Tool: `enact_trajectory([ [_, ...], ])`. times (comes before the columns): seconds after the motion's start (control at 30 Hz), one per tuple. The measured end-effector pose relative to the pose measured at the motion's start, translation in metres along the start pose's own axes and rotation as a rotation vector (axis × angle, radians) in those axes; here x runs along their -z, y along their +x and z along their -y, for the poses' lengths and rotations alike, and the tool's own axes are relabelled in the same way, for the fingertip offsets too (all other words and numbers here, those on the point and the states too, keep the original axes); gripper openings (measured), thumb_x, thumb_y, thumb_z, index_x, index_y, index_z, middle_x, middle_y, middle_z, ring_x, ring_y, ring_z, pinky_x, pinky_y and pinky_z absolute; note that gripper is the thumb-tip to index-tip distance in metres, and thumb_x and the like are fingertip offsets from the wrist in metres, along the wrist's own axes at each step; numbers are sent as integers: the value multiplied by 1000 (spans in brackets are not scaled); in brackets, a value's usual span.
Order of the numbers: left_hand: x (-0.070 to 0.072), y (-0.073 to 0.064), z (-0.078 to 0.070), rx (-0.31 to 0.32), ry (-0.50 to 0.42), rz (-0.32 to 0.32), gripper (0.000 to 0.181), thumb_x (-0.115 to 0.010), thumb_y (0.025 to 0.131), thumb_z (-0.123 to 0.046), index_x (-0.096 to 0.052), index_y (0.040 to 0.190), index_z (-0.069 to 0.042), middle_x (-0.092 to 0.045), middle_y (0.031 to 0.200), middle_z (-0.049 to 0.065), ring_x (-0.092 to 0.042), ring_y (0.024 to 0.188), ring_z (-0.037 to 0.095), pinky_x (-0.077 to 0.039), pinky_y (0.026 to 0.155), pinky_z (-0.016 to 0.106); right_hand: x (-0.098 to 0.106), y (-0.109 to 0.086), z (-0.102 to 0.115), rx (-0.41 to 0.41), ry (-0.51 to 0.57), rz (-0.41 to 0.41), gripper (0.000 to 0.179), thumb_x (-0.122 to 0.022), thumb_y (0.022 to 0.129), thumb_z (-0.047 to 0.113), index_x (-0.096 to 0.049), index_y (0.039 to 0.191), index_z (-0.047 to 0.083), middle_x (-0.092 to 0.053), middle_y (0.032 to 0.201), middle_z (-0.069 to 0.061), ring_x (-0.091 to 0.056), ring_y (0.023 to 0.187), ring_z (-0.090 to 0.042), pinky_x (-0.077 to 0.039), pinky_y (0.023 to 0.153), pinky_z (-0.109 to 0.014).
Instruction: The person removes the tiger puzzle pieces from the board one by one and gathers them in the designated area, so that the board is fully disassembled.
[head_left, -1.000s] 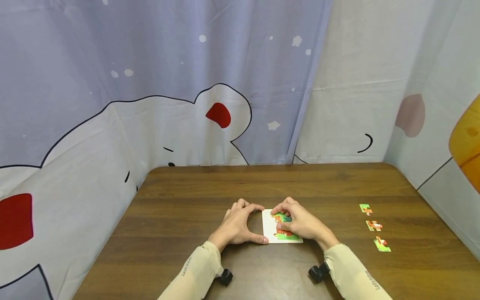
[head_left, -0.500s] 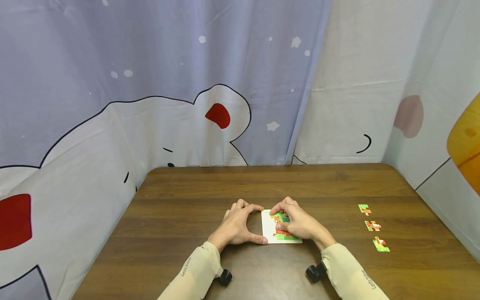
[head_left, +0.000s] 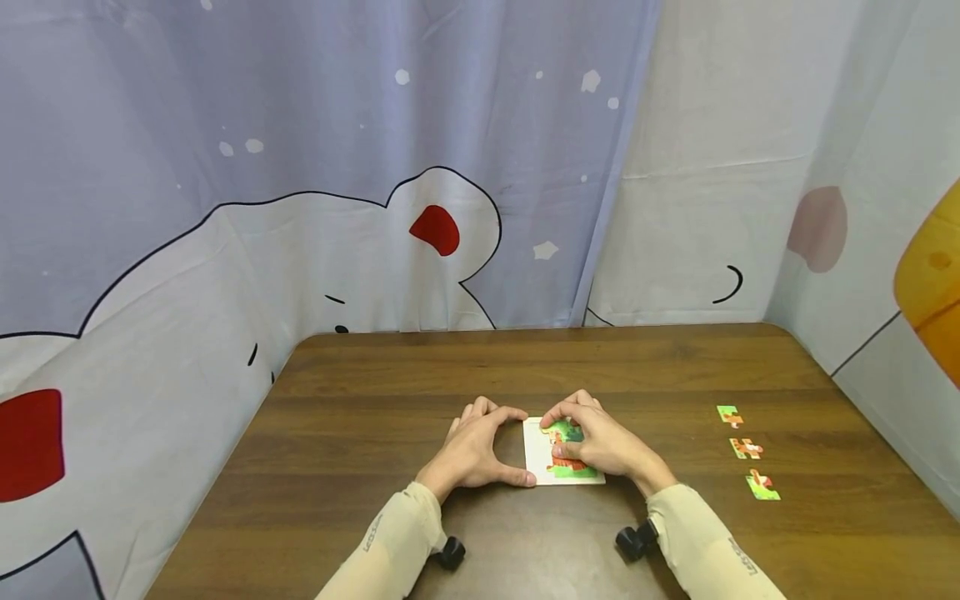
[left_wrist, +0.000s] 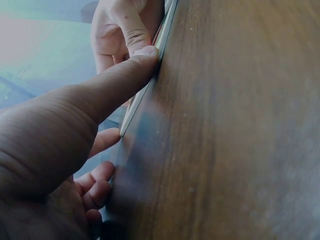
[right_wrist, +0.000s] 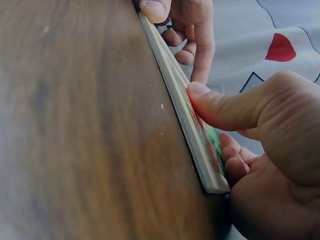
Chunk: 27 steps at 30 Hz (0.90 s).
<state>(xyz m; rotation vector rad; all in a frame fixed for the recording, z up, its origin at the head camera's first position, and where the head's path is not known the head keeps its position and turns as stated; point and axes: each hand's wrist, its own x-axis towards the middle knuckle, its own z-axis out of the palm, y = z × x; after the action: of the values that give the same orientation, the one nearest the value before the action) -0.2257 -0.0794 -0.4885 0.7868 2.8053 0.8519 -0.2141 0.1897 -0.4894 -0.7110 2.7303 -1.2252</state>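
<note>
A small square puzzle board [head_left: 536,454] with a white left part lies flat on the table. Puzzle pieces with an orange animal on green [head_left: 573,470] fill much of its right side. My left hand [head_left: 472,450] holds the board by its left corners, forefinger at the far one and thumb at the near one. Over the board, my right hand [head_left: 603,442] has its thumb and forefinger on a puzzle piece [head_left: 553,434], partly hidden by the fingers. In the right wrist view, the right thumb [right_wrist: 202,95] rests on the coloured surface above the board's pale edge [right_wrist: 212,185].
Three loose puzzle pieces lie in a column at the right of the brown wooden table [head_left: 375,408]: a far one [head_left: 729,414], a middle one [head_left: 746,448] and a near one [head_left: 762,486]. A printed curtain [head_left: 337,267] hangs behind the table.
Both hands stay almost where they were, with the right fingers still on the piece. The whole head view shifts slightly; the loose pieces have not moved on the table.
</note>
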Motion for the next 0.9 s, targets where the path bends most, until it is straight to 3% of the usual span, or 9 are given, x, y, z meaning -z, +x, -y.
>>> enact_trajectory([
  [0.4,0,0,-1,7,-11,6,97,-103,70,-62,-66,153,-28,-54,131,3,-49,121,24,-40,105,49,2,0,-3,20,45,5,37,-92,91,14,-77,124,21,-61,123,-7,-50,118,-29,-42,98,-45],
  [0.57,1,0,-1,6,-9,4,97,-103,71,-62,-66,153,-28,-53,130,3,-49,119,23,-40,103,48,4,0,-4,27,88,-3,43,-92,92,16,-75,131,17,-61,122,-8,-52,115,-27,-44,97,-41],
  [0.9,0,-1,-1,5,-7,1,97,-104,70,-62,-66,153,-29,-53,129,3,-49,120,24,-40,103,48,6,0,-13,16,156,-52,40,-90,93,6,-76,131,10,-67,120,-10,-60,107,-26,-51,93,-33],
])
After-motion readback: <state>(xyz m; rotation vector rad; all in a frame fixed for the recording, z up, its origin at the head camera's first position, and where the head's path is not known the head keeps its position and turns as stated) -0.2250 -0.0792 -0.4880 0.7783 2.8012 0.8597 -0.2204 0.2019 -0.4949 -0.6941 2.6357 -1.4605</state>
